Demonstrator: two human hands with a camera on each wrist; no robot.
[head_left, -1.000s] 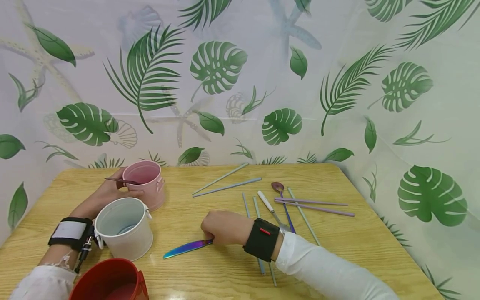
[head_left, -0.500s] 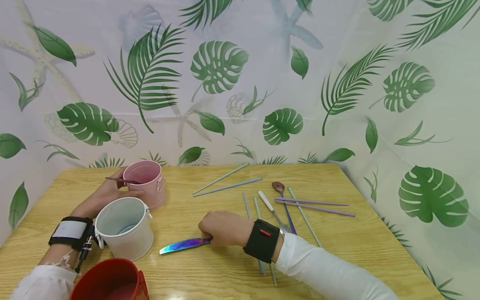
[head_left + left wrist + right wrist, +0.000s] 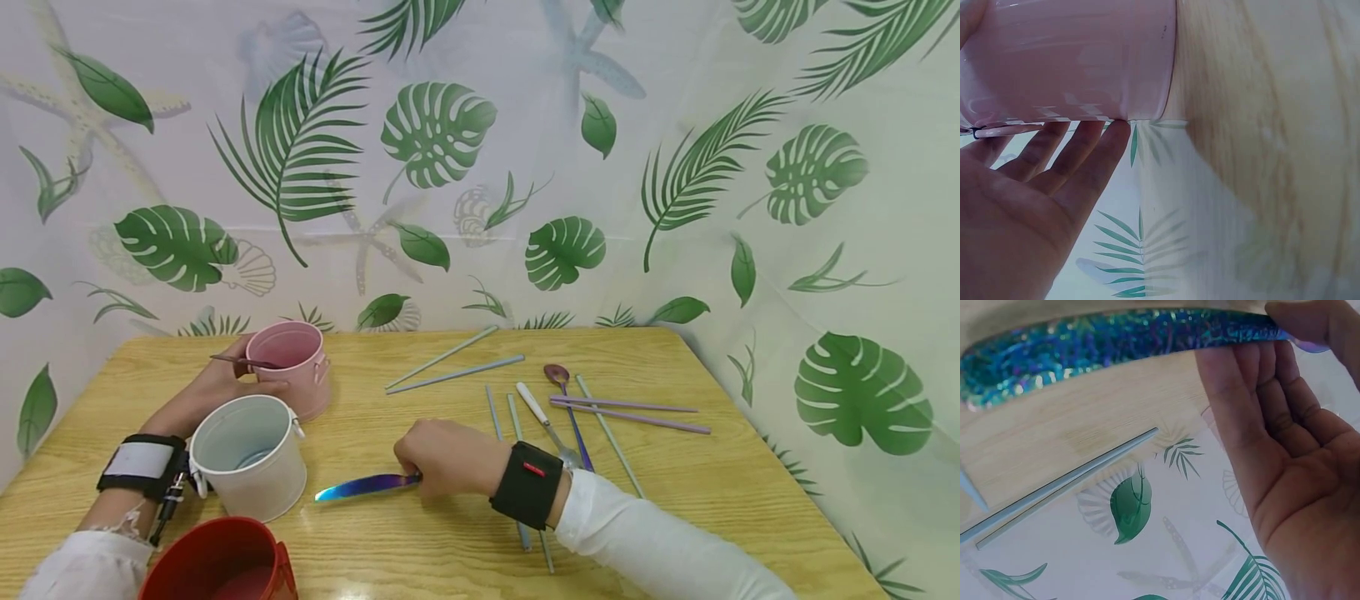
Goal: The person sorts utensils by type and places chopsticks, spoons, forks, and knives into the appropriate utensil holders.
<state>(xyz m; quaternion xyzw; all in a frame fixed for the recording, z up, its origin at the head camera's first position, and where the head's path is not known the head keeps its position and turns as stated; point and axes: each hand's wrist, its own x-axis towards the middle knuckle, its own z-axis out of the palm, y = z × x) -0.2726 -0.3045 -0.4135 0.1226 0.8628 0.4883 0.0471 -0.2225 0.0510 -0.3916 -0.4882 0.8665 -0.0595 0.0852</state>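
Note:
My left hand (image 3: 197,396) holds the pink bucket (image 3: 306,392) at the back left. In the left wrist view its fingers (image 3: 1088,150) lie along one side of the bucket, and the thumb is on the opposite side. A dark purplish utensil handle (image 3: 243,361) sticks out over the bucket's rim; its other end is hidden inside. Near the middle of the table, my right hand (image 3: 453,457) pinches a rainbow-coloured table knife (image 3: 363,487) between thumb and fingers. The shiny blue blade (image 3: 1097,347) points left, towards the white bucket (image 3: 258,475).
A red bucket (image 3: 225,567) stands at the front left. Two chopsticks (image 3: 457,372) lie at the back. To the right are more chopsticks (image 3: 630,414), a purple spoon (image 3: 557,374) and a white-handled utensil (image 3: 532,402). A patterned cloth (image 3: 480,167) hangs behind the table.
My right hand has moved slightly left with the knife, whose tip has come nearer the white bucket and a little upward in view. The left hand and pink bucket have stayed put.

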